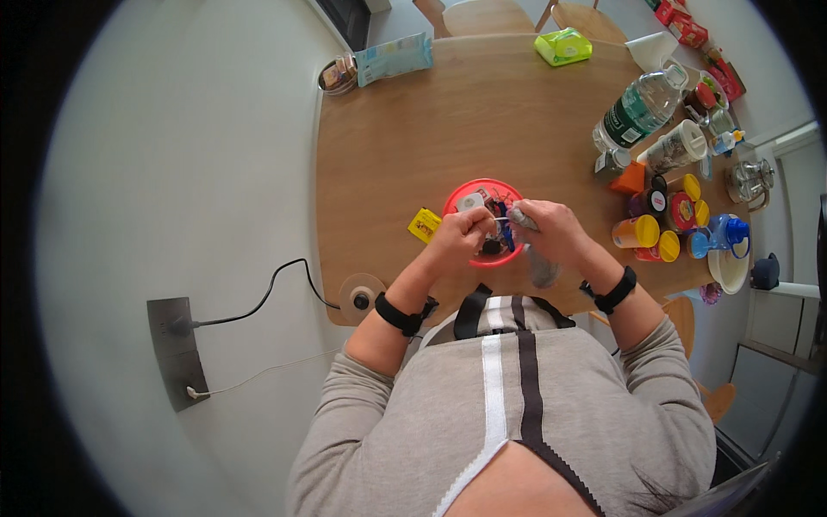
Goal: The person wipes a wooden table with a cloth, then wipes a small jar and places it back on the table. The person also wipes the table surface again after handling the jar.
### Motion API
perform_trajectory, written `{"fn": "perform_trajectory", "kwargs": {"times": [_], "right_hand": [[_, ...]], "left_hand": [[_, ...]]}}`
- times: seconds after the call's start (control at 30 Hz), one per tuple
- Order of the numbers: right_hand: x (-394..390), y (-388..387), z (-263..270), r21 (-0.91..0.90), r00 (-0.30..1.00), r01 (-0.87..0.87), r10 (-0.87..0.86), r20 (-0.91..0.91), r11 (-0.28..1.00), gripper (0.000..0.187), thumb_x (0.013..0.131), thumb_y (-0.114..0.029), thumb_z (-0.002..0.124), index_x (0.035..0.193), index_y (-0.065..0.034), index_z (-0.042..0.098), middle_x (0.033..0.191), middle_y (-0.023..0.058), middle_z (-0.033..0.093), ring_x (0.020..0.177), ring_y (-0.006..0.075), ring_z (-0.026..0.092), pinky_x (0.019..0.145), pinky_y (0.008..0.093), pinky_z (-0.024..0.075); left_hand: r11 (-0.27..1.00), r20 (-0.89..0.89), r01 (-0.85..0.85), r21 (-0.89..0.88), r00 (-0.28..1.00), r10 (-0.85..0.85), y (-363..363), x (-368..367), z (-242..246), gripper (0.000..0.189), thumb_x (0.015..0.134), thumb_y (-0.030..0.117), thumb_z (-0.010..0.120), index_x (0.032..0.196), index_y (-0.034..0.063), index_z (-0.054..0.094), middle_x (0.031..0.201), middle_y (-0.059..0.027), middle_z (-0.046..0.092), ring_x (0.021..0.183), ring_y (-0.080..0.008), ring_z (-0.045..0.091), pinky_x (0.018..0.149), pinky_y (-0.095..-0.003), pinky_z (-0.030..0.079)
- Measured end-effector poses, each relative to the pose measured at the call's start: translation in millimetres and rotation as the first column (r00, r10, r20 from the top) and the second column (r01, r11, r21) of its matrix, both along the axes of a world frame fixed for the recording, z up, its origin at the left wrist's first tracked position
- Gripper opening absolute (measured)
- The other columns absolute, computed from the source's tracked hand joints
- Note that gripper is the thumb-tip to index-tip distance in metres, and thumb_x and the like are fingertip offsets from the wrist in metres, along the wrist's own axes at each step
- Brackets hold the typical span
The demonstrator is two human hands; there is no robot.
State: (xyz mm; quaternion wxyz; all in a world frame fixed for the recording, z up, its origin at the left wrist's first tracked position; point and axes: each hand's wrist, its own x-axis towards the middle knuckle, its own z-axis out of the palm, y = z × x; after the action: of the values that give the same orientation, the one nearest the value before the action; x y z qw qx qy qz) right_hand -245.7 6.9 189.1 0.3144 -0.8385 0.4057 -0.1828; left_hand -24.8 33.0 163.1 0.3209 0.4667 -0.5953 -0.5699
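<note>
Over a red round basin (460, 192) near the table's front edge, both my hands are raised close together. My right hand (552, 229) grips a grey cloth item (544, 266), whose lower part hangs down beside the basin. Between the fingertips of my left hand (460, 239) is the end of a thin white strip (502, 219) that runs across to the grey item. Small mixed things lie in the basin, among them a white piece (470, 201), dark blue pieces and a round black one. A yellow packet (424, 225) lies left of the basin.
On the wooden table's (400, 142) right side stand a large clear bottle (636, 110), several yellow-lidded jars (646, 231) and a blue-capped jug (727, 231). A green pack (563, 47) and a light blue pack (394, 59) lie at the far edge. A black cord (274, 278) reaches a round disc (362, 291).
</note>
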Motion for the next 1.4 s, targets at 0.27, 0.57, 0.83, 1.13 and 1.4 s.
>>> {"fn": "perform_trajectory", "kwargs": {"times": [0.27, 0.57, 0.83, 1.13, 1.4], "right_hand": [[-28.3, -12.6, -22.2, -0.213, 0.977, 0.037, -0.080, -0.196, 0.976, 0.023, 0.079, -0.008, 0.069, 0.101, -0.0053, 0.061, 0.090, 0.0135, 0.067, 0.085, 0.0309, 0.066, 0.073, 0.0397, 0.0535], [-47.4, -13.0, -36.7, 0.218, 0.946, 0.302, -0.320, 0.052, 0.928, 0.020, 0.085, -0.011, 0.067, 0.103, -0.0051, 0.062, 0.093, 0.0172, 0.068, 0.084, 0.0345, 0.066, 0.071, 0.0397, 0.0525], [-43.6, 2.3, -39.0, 0.138, 0.969, 0.244, -0.236, -0.073, 0.960, 0.027, 0.084, -0.019, 0.070, 0.106, -0.0062, 0.063, 0.098, 0.0194, 0.067, 0.091, 0.0396, 0.063, 0.076, 0.0427, 0.0520], [-43.2, -0.5, -52.8, 0.251, 0.968, 0.249, -0.242, -0.060, 0.935, 0.026, 0.085, -0.020, 0.069, 0.106, -0.0075, 0.063, 0.098, 0.0180, 0.066, 0.092, 0.0393, 0.063, 0.077, 0.0435, 0.0514], [-32.6, -1.4, -51.6, 0.181, 0.984, 0.148, -0.128, -0.121, 0.972, 0.025, 0.084, -0.020, 0.067, 0.105, -0.0076, 0.062, 0.097, 0.0171, 0.066, 0.092, 0.0395, 0.062, 0.078, 0.0439, 0.0510]], "left_hand": [[0.996, -0.037, -0.089, 0.020, 0.995, 0.090, 0.6, 7.2, 1.1, 0.016, 0.097, 0.011, 0.054, 0.085, 0.0006, 0.060, 0.068, 0.0001, 0.054, 0.064, -0.0060, 0.050, 0.057, -0.0243, 0.043], [0.969, 0.252, 0.045, -0.245, 0.968, 0.019, -0.9, 0.4, -54.0, 0.014, 0.094, 0.013, 0.059, 0.091, -0.0002, 0.063, 0.085, -0.0161, 0.064, 0.080, -0.0285, 0.065, 0.072, -0.0376, 0.052], [0.945, 0.365, 0.001, -0.328, 0.923, 0.126, 26.8, -0.4, -89.8, 0.020, 0.089, 0.005, 0.059, 0.108, 0.0008, 0.063, 0.106, -0.0199, 0.060, 0.098, -0.0359, 0.060, 0.085, -0.0404, 0.050], [0.769, 0.516, -0.521, -0.371, 0.572, 0.637, 9.8, 58.4, -116.8, 0.033, 0.081, 0.013, 0.072, 0.106, 0.0028, 0.052, 0.108, -0.0168, 0.053, 0.103, -0.0361, 0.053, 0.090, -0.0432, 0.047], [0.821, 0.775, -0.508, -0.261, 0.397, 0.492, 3.4, 72.3, -143.8, 0.053, 0.069, 0.023, 0.084, 0.109, 0.0070, 0.052, 0.116, -0.0132, 0.051, 0.114, -0.0339, 0.046, 0.100, -0.0430, 0.040]]}}
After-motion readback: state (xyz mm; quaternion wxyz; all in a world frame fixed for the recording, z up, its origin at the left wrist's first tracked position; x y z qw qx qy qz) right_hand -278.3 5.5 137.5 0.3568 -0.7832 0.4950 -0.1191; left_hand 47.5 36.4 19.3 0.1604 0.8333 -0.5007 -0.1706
